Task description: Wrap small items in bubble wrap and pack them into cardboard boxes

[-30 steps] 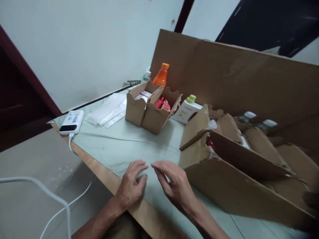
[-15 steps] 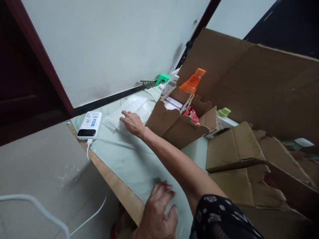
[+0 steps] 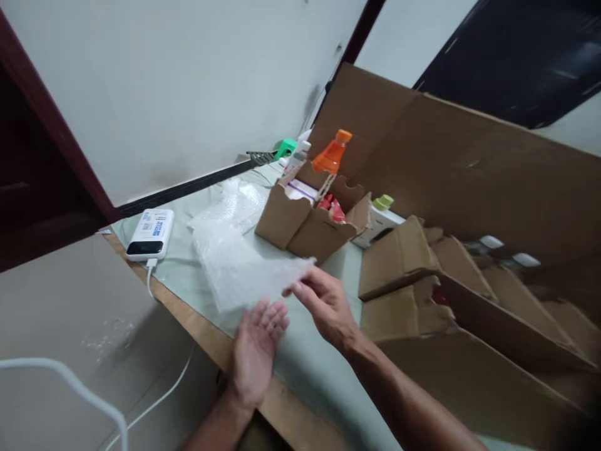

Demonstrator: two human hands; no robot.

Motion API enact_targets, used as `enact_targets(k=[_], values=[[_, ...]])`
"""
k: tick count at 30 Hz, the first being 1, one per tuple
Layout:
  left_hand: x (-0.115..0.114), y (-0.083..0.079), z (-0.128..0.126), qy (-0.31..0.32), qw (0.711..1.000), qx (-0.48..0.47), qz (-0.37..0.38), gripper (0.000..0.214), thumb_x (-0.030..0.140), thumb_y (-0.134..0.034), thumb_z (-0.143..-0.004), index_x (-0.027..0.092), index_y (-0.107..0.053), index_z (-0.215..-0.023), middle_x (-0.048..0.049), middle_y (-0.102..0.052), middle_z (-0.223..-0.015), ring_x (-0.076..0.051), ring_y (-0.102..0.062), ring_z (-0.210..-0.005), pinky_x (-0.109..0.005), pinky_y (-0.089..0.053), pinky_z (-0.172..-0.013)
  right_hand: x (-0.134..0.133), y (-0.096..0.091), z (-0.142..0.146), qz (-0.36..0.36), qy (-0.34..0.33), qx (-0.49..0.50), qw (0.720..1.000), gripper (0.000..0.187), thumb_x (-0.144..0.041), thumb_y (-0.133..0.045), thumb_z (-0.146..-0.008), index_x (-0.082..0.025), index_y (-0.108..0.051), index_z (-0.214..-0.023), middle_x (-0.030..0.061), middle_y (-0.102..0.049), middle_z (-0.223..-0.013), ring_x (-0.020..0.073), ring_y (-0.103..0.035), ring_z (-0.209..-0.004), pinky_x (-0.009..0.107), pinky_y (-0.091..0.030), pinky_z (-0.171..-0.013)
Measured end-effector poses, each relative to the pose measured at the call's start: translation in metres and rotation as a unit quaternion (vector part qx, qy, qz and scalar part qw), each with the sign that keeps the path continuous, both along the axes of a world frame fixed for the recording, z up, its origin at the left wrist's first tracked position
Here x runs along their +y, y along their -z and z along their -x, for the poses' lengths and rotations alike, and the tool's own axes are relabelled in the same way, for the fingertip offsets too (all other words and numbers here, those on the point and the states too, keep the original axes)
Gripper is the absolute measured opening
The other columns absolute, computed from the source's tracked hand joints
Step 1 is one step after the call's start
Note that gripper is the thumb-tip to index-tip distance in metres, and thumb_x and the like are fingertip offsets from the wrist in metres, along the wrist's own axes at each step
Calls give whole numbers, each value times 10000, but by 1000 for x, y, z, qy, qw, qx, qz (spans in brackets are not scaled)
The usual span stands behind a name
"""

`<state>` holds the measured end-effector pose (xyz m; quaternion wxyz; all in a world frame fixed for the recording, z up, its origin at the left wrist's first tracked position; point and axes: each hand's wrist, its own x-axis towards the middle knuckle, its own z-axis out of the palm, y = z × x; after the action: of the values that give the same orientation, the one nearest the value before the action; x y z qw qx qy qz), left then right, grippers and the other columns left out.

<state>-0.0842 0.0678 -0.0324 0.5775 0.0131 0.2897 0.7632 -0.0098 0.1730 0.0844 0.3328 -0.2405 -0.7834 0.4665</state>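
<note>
A sheet or bag of translucent bubble wrap [image 3: 235, 269] is raised above the pale green cloth, its near corner pinched between the thumb and fingers of my right hand [image 3: 328, 307]. My left hand [image 3: 260, 351] is palm up with its fingers stretched out, just below the near edge of the wrap. Whether it touches the wrap I cannot tell. More bubble wrap [image 3: 248, 199] lies flat behind, beside a cut cardboard box [image 3: 282, 219] that holds a white and purple carton and red packets.
On the left table edge lies a white power bank [image 3: 151, 233] with a white cable. Behind the box stand an orange bottle [image 3: 332, 153] and a clear bottle [image 3: 298, 156]. More cardboard boxes [image 3: 399, 257] and a white bottle with a green cap [image 3: 381, 216] occupy the right side.
My right hand has taken a piece of bubble wrap by its corner and drawn it nearer. My left hand has turned palm up and moved forward towards the wrap. The view has shifted slightly.
</note>
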Motion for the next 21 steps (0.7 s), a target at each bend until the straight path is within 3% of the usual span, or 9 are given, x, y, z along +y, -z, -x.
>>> enact_targets(k=[3,7,11,14,16,18,20,21], values=[[-5,-6,14,52,998,-21,-24,709,774,-487,-839,223,-688,-1236,-163,-677,-1364,-387,-564,-1360,-642,-442,-1115,-33,17,-79,108,26,-21,994,344,-533,-652,-930,-211,-683,-813,42,-695,-786,192,-652,-757,323,-551,-723],[-20,-13,9,107,993,39,-20,894,888,-376,-788,190,-655,-1273,-201,-639,-1405,-441,-495,-1411,-693,-407,-1122,-81,46,-156,239,132,12,962,396,-611,-723,-838,-217,-700,-813,67,-741,-837,205,-664,-742,353,-561,-739],[-35,-24,-18,110,991,70,35,893,890,-385,-799,200,-640,-1306,-174,-676,-1351,-436,-532,-1374,-659,-461,-1097,-123,57,-210,319,250,72,911,369,-554,-764,-770,-228,-709,-934,130,-734,-1251,228,-702,-820,377,-586,-749],[-41,-34,-37,113,990,58,65,883,881,-491,-762,198,-647,-1299,-159,-691,-1330,-398,-567,-1345,-596,-520,-1067,-146,58,-245,375,270,146,875,365,-400,-731,-789,-258,-719,-1125,100,-621,-1466,259,-711,-1050,412,-567,-909],[-41,-39,-47,119,987,69,84,724,727,-649,-766,193,-671,-1255,-139,-724,-1273,-373,-614,-1293,-563,-548,-1046,-160,61,-264,389,253,196,864,441,-346,-723,-785,-292,-706,-1222,70,-591,-1504,276,-669,-1193,437,-518,-1016],[-40,-41,-52,118,978,124,117,513,427,-776,-740,187,-703,-1188,-98,-769,-1154,-334,-673,-1208,-505,-574,-1026,-172,67,-279,393,230,223,862,482,-358,-741,-784,-322,-693,-1261,51,-555,-1540,302,-618,-1288,469,-484,-1066],[-39,-39,-53,103,965,193,141,457,210,-788,-671,183,-730,-1123,-58,-791,-1027,-299,-711,-1128,-434,-592,-999,-183,72,-289,392,215,199,872,494,-410,-742,-818,-329,-674,-1300,59,-540,-1551,318,-584,-1334,497,-471,-1083],[-38,-38,-52,96,958,230,140,458,182,-787,-650,185,-738,-1105,-46,-792,-987,-290,-722,-1097,-406,-599,-981,-188,74,-292,387,211,168,882,500,-430,-731,-845,-323,-658,-1328,70,-544,-1546,316,-569,-1350,503,-462,-1096]])
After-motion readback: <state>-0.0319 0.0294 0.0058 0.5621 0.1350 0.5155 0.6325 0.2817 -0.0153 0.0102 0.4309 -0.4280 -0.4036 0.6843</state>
